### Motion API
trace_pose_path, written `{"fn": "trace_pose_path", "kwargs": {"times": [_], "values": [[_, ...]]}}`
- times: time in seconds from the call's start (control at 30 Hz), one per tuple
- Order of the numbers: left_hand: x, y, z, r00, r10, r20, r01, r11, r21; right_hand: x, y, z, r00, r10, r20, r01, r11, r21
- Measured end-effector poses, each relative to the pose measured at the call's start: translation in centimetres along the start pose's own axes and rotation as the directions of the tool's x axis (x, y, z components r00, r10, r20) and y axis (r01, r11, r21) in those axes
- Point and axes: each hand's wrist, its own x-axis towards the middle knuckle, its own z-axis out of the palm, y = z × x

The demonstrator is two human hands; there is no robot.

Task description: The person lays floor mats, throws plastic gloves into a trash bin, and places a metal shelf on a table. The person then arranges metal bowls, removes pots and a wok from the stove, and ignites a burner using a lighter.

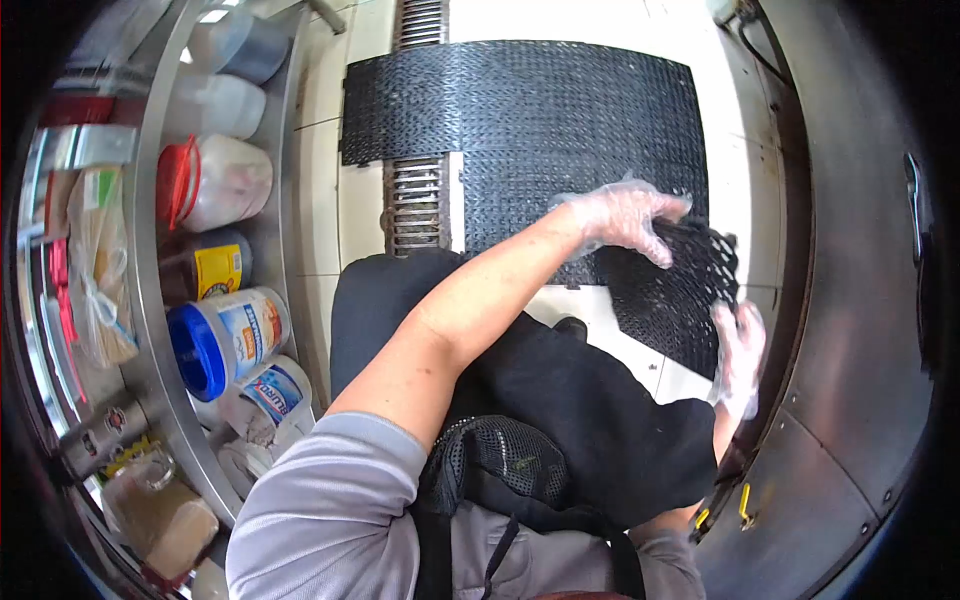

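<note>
Both my hands wear clear plastic gloves and are at a black perforated mat piece (665,295) over the pale tiled floor. My left hand (630,218) is at the piece's upper edge, thumb and fingers curved around it. At its right edge is my right hand (740,345), fingers bent against the mat. The piece is raised and tilted at its upper right corner. Beyond it a larger black mat (570,130) lies on the floor, partly over a metal drain grate (417,205). My left forearm crosses above my bent knees.
At the left, a metal shelf (165,330) holds a red-lidded jar (230,180), a blue-lidded tub (245,335), more containers and bagged bread (100,260). A stainless steel cabinet (820,480) with yellow valve handles (746,503) stands close at the right.
</note>
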Motion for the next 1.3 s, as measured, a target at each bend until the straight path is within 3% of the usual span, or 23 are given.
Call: {"fn": "trace_pose_path", "kwargs": {"times": [0.03, 0.07, 0.13, 0.17, 0.2, 0.23, 0.27, 0.3, 0.33, 0.4, 0.47, 0.5, 0.53, 0.6, 0.73, 0.8, 0.83, 0.9, 0.97, 1.03, 1.17, 1.23, 1.3], "values": [[-2.0, 0.4, -0.8, 0.983, -0.155, -0.094, 0.162, 0.985, 0.067, 2.4, -0.7, 1.2, 0.99, 0.075, 0.122, -0.091, 0.987, 0.132], [-4.4, 0.9, -1.5, 0.933, -0.3, -0.197, 0.326, 0.938, 0.115, 4.9, -2.6, 2.8, 0.984, 0.074, 0.161, -0.075, 0.997, 0.002], [-9.2, -1.6, -2.3, 0.799, -0.448, -0.401, 0.405, 0.894, -0.193, 9.1, -5.6, 7.4, 0.946, 0.091, 0.311, -0.111, 0.993, 0.048], [-11.5, -3.9, -2.6, 0.734, -0.515, -0.442, 0.405, 0.855, -0.324, 11.5, -6.0, 9.8, 0.908, -0.013, 0.418, 0.023, 1.0, -0.02], [-14.0, -6.1, -2.9, 0.663, -0.584, -0.468, 0.387, 0.803, -0.453, 12.5, -8.2, 12.7, 0.89, 0.102, 0.444, -0.05, 0.991, -0.127], [-16.6, -7.1, -2.8, 0.562, -0.625, -0.542, 0.343, 0.772, -0.534, 14.9, -7.3, 15.9, 0.845, -0.067, 0.531, 0.174, 0.973, -0.153], [-19.4, -7.8, -2.7, 0.448, -0.664, -0.599, 0.285, 0.741, -0.608, 16.5, -7.2, 19.3, 0.798, -0.127, 0.59, 0.234, 0.966, -0.109], [-22.2, -8.5, -3.3, 0.448, -0.644, -0.619, 0.265, 0.758, -0.596, 16.9, -7.4, 22.5, 0.794, -0.128, 0.594, 0.17, 0.985, -0.014], [-25.1, -9.3, -4.0, 0.448, -0.623, -0.641, 0.247, 0.776, -0.581, 17.9, -5.4, 26.0, 0.829, -0.221, 0.514, 0.281, 0.959, -0.041], [-30.4, -13.0, -3.3, 0.286, -0.685, -0.671, 0.139, 0.722, -0.678, 18.7, -5.5, 29.9, 0.802, -0.269, 0.533, 0.404, 0.902, -0.153], [-34.9, -12.7, -2.9, 0.075, -0.73, -0.68, 0.251, 0.673, -0.696, 16.7, -5.4, 32.7, 0.785, -0.189, 0.589, 0.327, 0.935, -0.137], [-36.9, -14.0, -2.5, 0.074, -0.72, -0.689, 0.115, 0.693, -0.712, 16.3, -3.8, 34.6, 0.735, -0.178, 0.655, 0.358, 0.922, -0.15], [-39.0, -16.0, -2.5, -0.033, -0.709, -0.704, 0.249, 0.676, -0.693, 14.8, -2.6, 35.9, 0.716, -0.182, 0.674, 0.315, 0.946, -0.079], [-40.6, -15.6, -3.2, -0.149, -0.755, -0.639, 0.327, 0.572, -0.752, 12.8, 1.1, 39.2, 0.683, -0.179, 0.708, 0.233, 0.972, 0.021], [-42.0, -18.0, -3.3, -0.183, -0.662, -0.727, 0.421, 0.615, -0.666, 8.8, 2.5, 43.5, 0.722, -0.075, 0.687, -0.024, 0.991, 0.134], [-42.0, -19.7, -3.3, -0.252, -0.607, -0.754, 0.585, 0.525, -0.618, 7.5, 1.3, 44.0, 0.701, -0.116, 0.704, 0.136, 0.99, 0.028], [-41.9, -19.7, -3.5, -0.243, -0.609, -0.755, 0.586, 0.528, -0.615, 7.0, 0.2, 43.7, 0.716, -0.142, 0.684, 0.22, 0.975, -0.028], [-41.5, -19.7, -3.9, -0.281, -0.638, -0.717, 0.625, 0.445, -0.641, 6.6, 0.4, 43.9, 0.727, -0.119, 0.677, 0.158, 0.987, 0.003], [-43.2, -23.6, -4.1, -0.218, -0.611, -0.761, 0.651, 0.49, -0.58, 6.9, 0.4, 43.5, 0.703, -0.049, 0.71, 0.114, 0.993, -0.044], [-43.1, -23.3, -4.7, -0.148, -0.613, -0.776, 0.67, 0.515, -0.535, 6.8, 1.5, 43.8, 0.699, -0.022, 0.715, 0.069, 0.997, -0.036], [-42.0, -22.1, -5.5, -0.162, -0.636, -0.754, 0.675, 0.486, -0.555, 6.7, 2.4, 44.1, 0.686, 0.007, 0.727, 0.008, 1.0, -0.017], [-42.2, -22.8, -5.9, -0.115, -0.59, -0.799, 0.67, 0.548, -0.501, 6.5, 1.2, 43.6, 0.674, 0.042, 0.737, -0.027, 0.999, -0.033], [-42.2, -23.6, -6.6, -0.112, -0.6, -0.792, 0.676, 0.538, -0.503, 6.2, 0.7, 43.1, 0.725, -0.013, 0.689, 0.055, 0.998, -0.04]]}}
